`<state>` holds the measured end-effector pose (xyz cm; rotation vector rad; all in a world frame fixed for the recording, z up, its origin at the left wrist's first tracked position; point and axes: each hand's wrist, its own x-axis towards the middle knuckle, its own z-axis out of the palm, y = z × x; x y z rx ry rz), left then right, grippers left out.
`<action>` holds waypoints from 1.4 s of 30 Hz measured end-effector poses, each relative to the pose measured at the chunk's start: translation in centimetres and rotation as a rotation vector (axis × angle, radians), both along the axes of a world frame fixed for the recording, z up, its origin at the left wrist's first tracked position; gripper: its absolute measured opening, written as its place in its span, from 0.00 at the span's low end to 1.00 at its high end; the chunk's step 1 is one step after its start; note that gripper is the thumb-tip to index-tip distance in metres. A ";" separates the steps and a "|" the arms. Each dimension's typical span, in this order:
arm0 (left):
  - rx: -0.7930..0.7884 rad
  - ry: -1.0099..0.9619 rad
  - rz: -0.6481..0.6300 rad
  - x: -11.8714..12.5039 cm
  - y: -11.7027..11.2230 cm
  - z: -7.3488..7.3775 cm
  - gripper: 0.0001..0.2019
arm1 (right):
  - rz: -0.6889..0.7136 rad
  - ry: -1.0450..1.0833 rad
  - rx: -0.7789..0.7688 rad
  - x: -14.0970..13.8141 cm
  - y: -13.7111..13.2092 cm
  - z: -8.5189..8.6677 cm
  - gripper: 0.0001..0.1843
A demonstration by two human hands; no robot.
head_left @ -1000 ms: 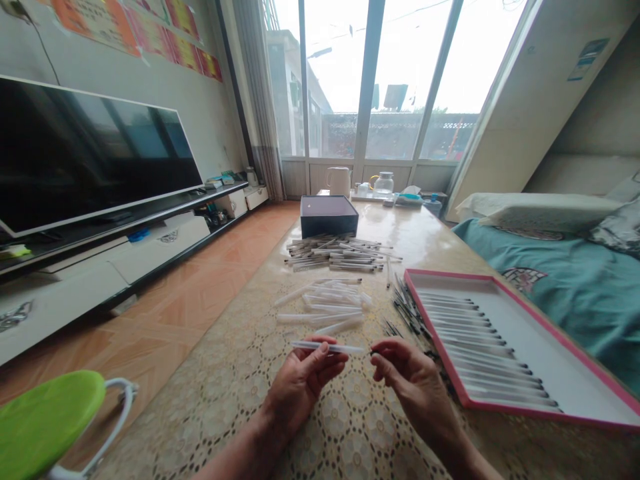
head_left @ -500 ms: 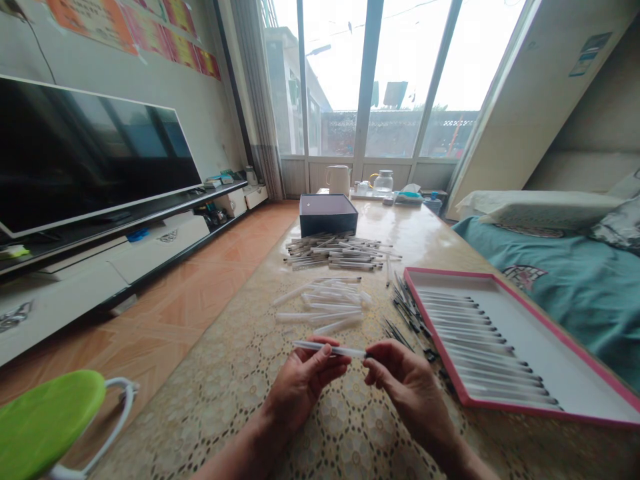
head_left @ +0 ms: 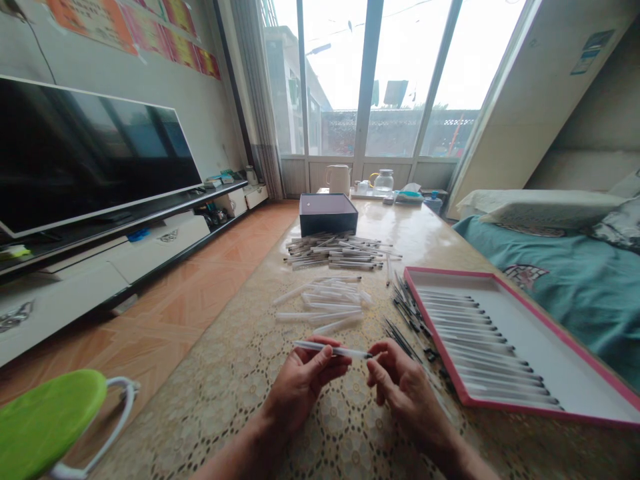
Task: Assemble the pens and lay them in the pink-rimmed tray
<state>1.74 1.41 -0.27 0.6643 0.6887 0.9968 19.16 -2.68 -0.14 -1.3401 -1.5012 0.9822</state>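
Note:
A clear-barrelled pen (head_left: 345, 351) with a dark end lies level across the thumb and fingers of my left hand (head_left: 305, 373), which is closed around its middle. My right hand (head_left: 407, 387) has its thumb and forefinger curled in a pinch at the pen's dark right end. Just beyond my hands is a loose group of clear plastic tubes (head_left: 325, 307). Thin dark refills (head_left: 400, 337) and small black parts lie beside my right hand, against the box edge.
On the right stands a shallow pink-rimmed box (head_left: 515, 283) with a row of pens (head_left: 490, 353). Farther off, a pile of pens (head_left: 340, 252) lies before a dark box (head_left: 329, 223). A pitcher (head_left: 339, 179) and a glass jug (head_left: 384, 181) stand at the far end. A green stool (head_left: 50, 420) is at left.
My right hand has shifted slightly to the right along the pen's dark end, and more of that end shows. My left hand and the pen have hardly moved.

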 end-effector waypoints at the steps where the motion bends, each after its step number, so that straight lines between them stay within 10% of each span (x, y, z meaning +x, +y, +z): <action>1: 0.004 0.000 0.002 0.0 0.0 -0.1 0.06 | 0.006 -0.010 0.000 0.0 0.0 0.0 0.15; 42: 0.025 0.006 -0.043 0.0 0.2 -0.3 0.07 | 0.033 -0.129 -0.028 0.2 0.0 -0.3 0.17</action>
